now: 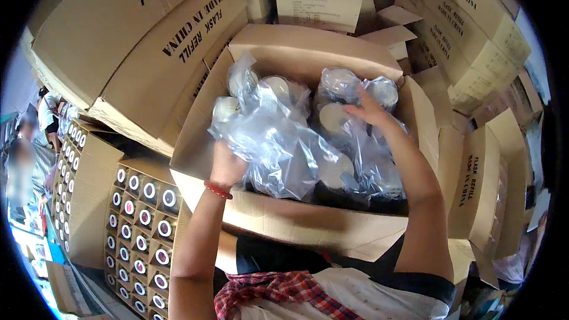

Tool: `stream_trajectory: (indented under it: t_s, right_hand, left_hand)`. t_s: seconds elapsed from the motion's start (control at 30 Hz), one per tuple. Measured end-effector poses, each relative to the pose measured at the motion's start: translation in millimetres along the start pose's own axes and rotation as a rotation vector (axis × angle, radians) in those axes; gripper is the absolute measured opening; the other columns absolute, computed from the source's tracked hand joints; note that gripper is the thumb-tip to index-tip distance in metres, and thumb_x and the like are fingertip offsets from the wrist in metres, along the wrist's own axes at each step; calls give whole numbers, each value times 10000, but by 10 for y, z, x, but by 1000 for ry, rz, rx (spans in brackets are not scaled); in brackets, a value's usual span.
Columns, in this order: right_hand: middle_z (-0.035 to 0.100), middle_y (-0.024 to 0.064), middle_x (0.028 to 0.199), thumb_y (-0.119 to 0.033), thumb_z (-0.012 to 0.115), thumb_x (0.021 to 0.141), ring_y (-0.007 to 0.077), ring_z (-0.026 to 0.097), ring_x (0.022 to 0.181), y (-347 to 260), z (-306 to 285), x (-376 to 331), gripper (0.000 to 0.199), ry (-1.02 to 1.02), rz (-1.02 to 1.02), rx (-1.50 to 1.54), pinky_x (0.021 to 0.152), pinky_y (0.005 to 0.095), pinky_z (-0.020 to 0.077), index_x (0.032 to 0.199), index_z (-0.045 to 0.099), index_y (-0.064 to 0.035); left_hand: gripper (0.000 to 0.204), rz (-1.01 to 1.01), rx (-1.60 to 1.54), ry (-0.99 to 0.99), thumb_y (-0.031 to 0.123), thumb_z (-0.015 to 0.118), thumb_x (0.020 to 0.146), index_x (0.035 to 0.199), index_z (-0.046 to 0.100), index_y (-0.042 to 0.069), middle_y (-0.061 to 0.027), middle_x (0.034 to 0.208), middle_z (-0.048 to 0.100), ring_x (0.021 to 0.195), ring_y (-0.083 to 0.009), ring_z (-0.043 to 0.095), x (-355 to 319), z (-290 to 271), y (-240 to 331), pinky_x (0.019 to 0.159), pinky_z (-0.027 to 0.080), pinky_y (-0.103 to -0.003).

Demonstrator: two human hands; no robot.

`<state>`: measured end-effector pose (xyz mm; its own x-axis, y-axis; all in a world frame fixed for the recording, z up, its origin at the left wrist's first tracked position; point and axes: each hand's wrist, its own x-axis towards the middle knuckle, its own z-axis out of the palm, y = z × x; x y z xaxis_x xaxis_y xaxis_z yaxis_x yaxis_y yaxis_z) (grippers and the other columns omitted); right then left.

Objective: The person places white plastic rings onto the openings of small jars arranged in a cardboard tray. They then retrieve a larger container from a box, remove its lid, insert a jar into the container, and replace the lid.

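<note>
In front of me is an open cardboard box [308, 219] holding several pale round-ended cylinders wrapped in clear plastic. My left hand [228, 163] is at the box's left side, closed on the edge of a crumpled clear plastic bag [275, 148]. The plastic covers part of its fingers. Over the right half of the box, my right hand [373, 109] is open, with its fingers apart. It is beside a bagged cylinder [333, 118], close to another cylinder [382, 92] near the back right corner. Whether its fingertips touch the plastic is unclear.
Tall cartons [172, 29] are stacked at left and back. At lower left stands a divided carton [139, 231] with several white-ringed round ends in its cells. More cartons [474, 35] rise at right, above an open carton [474, 184]. People are in the far left background.
</note>
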<state>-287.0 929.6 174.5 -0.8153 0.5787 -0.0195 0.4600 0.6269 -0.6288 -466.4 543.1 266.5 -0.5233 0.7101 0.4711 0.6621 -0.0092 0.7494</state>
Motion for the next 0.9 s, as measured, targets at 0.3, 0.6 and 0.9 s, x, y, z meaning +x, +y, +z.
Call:
stream_trajectory:
  t_s: [0.3, 0.6, 0.9]
  right_hand:
    - [647, -19, 944, -219, 619, 894, 74, 558, 859, -891, -257, -38, 246, -11, -147, 733, 754, 226, 451, 1047, 656, -29]
    - [661, 45, 970, -167, 598, 922, 96, 569, 880, -2518, -28, -874, 225, -460, -634, 760, 799, 268, 462, 1083, 629, -12]
    - [461, 165, 1357, -300, 737, 788, 256, 423, 1272, -1721, -835, -1185, 678, -321, -510, 35, 1044, 364, 363, 1339, 446, -33]
  left_hand:
    - [368, -57, -229, 23, 83, 689, 742, 1084, 608, -25, -126, 985, 683, 933, -230, 647, 7, 107, 255, 815, 498, -340]
    - [395, -494, -637, -217, 69, 579, 875, 1263, 525, 19, -74, 1164, 596, 1041, -165, 573, 196, 260, 66, 869, 473, -288]
    - [155, -411, -596, 148, 57, 484, 916, 1002, 600, 1, -29, 879, 626, 762, -91, 528, -128, -227, -673, 681, 463, -256]
